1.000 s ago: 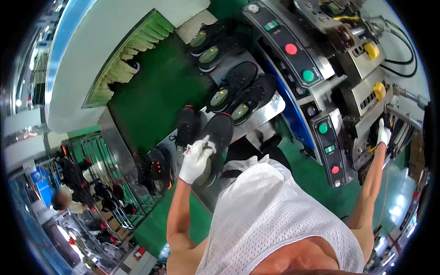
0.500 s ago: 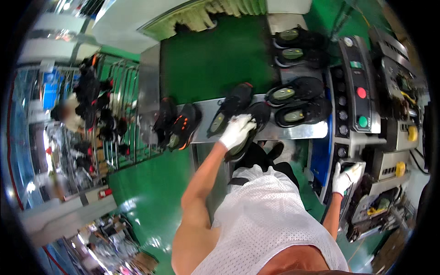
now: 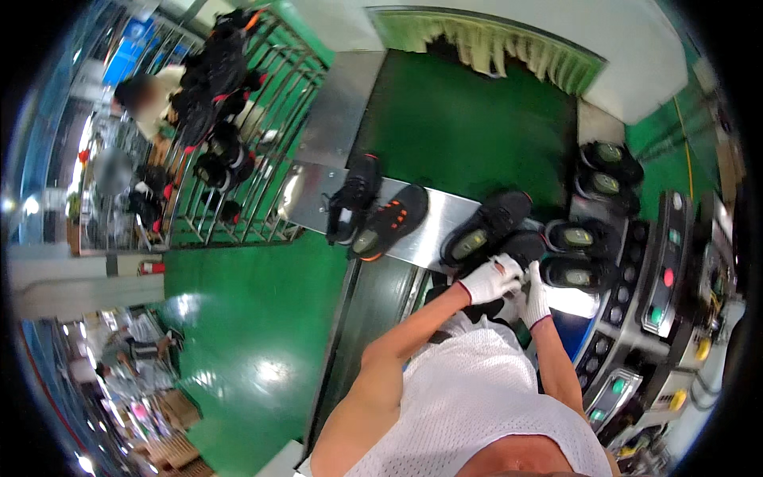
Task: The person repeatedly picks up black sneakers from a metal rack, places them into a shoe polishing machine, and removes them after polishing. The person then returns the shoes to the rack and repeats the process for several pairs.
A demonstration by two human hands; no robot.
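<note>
In front of me a black shoe (image 3: 524, 245) lies at the near edge of the metal ledge, its toe pointing away. My left hand (image 3: 491, 280), in a white glove, is closed on its heel end. Against the other side of that end is my right hand (image 3: 538, 300), also gloved, its fingers bent in toward the left. The gloves hide most of the shoe's opening. Just left of it sits another black shoe (image 3: 491, 226) with a pale insole. Farther left are a black shoe with orange marks (image 3: 391, 222) and a plain dark shoe (image 3: 354, 199).
Several black shoes (image 3: 580, 273) line the right side. Beyond the ledge, a green belt (image 3: 469, 119) runs under a fringed curtain (image 3: 485, 48). A control panel (image 3: 666, 270) with coloured buttons stands at right. A metal rack (image 3: 278, 159) with shoes is at left, with people behind it.
My right hand has left the machine panel at right and come to the shoe beside my left hand. The view has turned, so the whole scene sits differently in the picture.
</note>
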